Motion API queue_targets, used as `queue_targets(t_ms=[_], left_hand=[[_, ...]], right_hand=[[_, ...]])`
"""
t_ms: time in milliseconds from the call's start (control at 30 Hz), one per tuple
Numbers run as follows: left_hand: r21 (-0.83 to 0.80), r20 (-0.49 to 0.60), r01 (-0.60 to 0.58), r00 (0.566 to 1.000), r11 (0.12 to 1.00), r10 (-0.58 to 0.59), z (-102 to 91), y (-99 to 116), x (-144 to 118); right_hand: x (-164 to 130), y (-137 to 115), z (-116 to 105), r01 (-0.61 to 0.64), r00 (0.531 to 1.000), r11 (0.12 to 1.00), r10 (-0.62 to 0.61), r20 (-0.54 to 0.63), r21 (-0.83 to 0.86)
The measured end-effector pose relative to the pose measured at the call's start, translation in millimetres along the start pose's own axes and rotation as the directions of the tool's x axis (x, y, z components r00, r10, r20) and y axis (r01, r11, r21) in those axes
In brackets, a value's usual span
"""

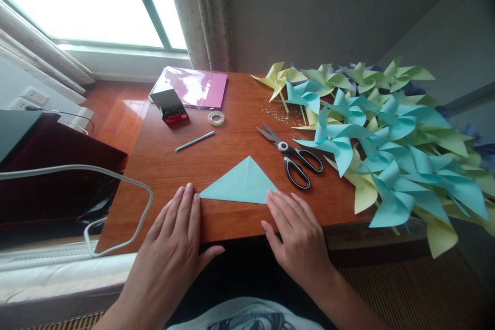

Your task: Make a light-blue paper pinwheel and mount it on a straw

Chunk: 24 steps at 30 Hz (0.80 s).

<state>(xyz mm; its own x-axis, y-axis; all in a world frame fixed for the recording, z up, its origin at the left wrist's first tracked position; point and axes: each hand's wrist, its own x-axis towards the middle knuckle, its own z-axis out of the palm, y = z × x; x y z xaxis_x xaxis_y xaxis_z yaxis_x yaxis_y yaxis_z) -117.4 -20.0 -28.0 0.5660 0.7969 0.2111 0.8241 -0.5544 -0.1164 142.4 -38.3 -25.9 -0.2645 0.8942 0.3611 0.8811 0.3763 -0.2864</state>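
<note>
A light-blue sheet of paper (240, 183), folded into a triangle with a faint crease down its middle, lies flat on the wooden table with its peak pointing away from me. My left hand (174, 242) rests palm down at the paper's left corner, fingers stretched out and thumb spread. On the right corner lie the fingertips of my right hand (297, 237), its fingers extended and its thumb apart over the table's edge. Black-handled scissors (284, 147) lie open just beyond my right hand. A thin light-blue paper stick (194, 141) lies beyond the left corner.
Many paper pinwheels (394, 180) in blue, yellow and green cover the table's right side and overhang its edge. Tiny beads (284, 117) are scattered near them. At the back are a tape roll (216, 118), an open small box (174, 113) and pink paper in a clear sleeve (209, 87). A white cable (149, 206) crosses the left edge.
</note>
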Motion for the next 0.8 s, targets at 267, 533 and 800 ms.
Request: queue_targets(t_ms=[267,533,800], left_hand=[[-0.132,-0.107,-0.043,0.994,0.990,0.029,-16.7,17,28],[-0.148,-0.134,-0.191,0.976,0.970,0.171,-1.8,20,71],[-0.096,-0.139,-0.302,0.947,0.948,0.288,-2.0,9,85]], right_hand=[[23,6,-2,-0.011,0.999,0.998,0.014,0.050,-0.055],[24,17,0,0.031,0.999,0.999,-0.032,0.019,0.030],[27,28,0,-0.001,1.000,0.977,0.001,0.002,0.214]])
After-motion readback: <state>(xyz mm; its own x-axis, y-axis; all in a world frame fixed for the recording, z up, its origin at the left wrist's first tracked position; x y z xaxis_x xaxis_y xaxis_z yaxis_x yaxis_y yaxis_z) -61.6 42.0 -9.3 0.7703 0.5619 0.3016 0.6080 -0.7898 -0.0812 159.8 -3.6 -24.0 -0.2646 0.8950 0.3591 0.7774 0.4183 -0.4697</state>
